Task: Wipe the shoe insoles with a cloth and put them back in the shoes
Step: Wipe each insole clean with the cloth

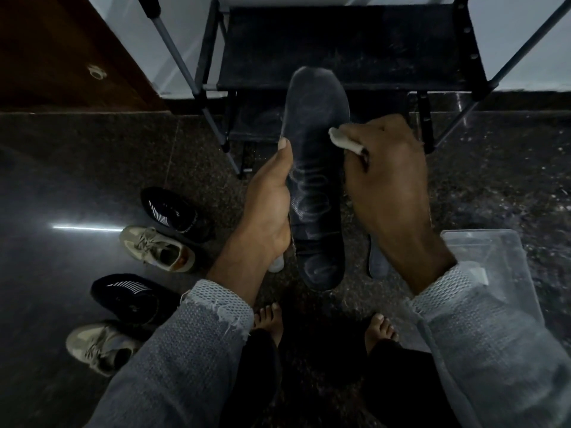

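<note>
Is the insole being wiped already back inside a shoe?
No, the left hand holds the insole in the air while the right hand presses a cloth on it.

Dim, grainy view with wide-angle bending at the edges; a bright glare streak [86, 227] on the polished floor [61, 180].

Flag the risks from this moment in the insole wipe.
1. The left hand grips the dark insole along one edge only; pressure from the cloth in the right hand may bend or twist it loose.
2. A second insole lies on the floor near the bare feet; it could get stepped on.
</note>
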`<state>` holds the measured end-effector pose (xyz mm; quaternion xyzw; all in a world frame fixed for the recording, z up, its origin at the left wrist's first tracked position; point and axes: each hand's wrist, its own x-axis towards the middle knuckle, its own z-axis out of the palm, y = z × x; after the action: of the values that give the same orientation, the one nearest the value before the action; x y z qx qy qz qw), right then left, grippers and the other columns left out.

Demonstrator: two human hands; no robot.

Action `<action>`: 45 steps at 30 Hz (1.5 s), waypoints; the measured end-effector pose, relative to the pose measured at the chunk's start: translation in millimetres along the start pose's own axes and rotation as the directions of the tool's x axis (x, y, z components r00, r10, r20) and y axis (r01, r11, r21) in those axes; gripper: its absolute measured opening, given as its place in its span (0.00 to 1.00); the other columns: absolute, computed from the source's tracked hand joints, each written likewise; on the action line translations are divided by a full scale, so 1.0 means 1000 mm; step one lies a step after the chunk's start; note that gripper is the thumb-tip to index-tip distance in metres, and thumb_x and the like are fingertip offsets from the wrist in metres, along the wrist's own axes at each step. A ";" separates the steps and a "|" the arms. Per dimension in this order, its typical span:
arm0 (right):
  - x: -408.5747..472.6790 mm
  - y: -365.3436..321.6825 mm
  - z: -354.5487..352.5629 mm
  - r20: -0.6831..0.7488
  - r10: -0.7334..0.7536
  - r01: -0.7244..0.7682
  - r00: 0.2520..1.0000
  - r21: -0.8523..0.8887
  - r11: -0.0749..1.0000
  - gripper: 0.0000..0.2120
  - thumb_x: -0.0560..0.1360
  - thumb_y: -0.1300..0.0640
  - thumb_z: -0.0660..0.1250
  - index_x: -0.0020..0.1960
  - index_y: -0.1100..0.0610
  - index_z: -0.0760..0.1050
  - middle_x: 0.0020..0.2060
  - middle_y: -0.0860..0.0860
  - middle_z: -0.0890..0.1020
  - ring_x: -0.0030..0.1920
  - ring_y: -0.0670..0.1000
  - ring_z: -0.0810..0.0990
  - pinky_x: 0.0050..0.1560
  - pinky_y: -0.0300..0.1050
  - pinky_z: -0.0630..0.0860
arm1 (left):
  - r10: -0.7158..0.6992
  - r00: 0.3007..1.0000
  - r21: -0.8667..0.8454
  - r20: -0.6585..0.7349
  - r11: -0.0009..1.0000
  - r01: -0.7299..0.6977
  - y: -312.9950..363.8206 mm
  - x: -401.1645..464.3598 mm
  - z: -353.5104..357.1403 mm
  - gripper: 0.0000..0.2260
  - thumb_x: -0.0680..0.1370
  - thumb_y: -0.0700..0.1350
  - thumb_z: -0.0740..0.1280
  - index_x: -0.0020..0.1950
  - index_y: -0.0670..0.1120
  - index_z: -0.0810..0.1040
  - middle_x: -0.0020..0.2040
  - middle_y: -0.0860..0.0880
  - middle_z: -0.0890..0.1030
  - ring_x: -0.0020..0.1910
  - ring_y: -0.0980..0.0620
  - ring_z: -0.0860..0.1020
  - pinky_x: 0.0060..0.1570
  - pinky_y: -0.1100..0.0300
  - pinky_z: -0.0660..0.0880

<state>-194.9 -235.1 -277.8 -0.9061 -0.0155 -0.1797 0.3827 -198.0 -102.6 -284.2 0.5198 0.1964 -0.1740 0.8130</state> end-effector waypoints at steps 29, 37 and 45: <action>-0.007 -0.010 0.012 0.089 -0.137 0.146 0.987 -0.102 0.984 0.08 0.72 0.70 0.66 0.49 0.66 0.81 0.47 0.60 0.78 0.47 0.61 0.78 0.43 0.55 0.79 | 0.019 0.999 -0.080 0.048 0.997 -0.015 0.005 -0.003 -0.003 0.24 0.83 0.57 0.54 0.65 0.42 0.77 0.61 0.40 0.81 0.60 0.43 0.80 0.58 0.48 0.76; -0.007 -0.014 0.014 0.068 -0.206 0.214 0.976 -0.137 0.967 0.06 0.73 0.66 0.67 0.46 0.63 0.83 0.40 0.58 0.81 0.40 0.59 0.78 0.40 0.47 0.75 | 0.014 0.997 -0.117 0.075 0.993 -0.005 0.006 -0.003 -0.004 0.25 0.83 0.57 0.55 0.68 0.41 0.74 0.64 0.40 0.79 0.63 0.42 0.78 0.64 0.47 0.74; -0.015 -0.027 0.017 0.114 -0.211 0.221 0.971 -0.087 0.971 0.06 0.73 0.66 0.66 0.47 0.65 0.82 0.43 0.58 0.80 0.43 0.57 0.77 0.42 0.43 0.72 | 0.009 0.999 -0.109 0.052 0.994 -0.004 0.006 -0.004 -0.002 0.24 0.83 0.58 0.54 0.66 0.41 0.76 0.62 0.40 0.80 0.62 0.44 0.79 0.65 0.48 0.73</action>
<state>-208.4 -202.5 -275.4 -0.9249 -0.1250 -0.1736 0.3143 -199.2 -97.8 -278.8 0.4704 0.1823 -0.1741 0.8457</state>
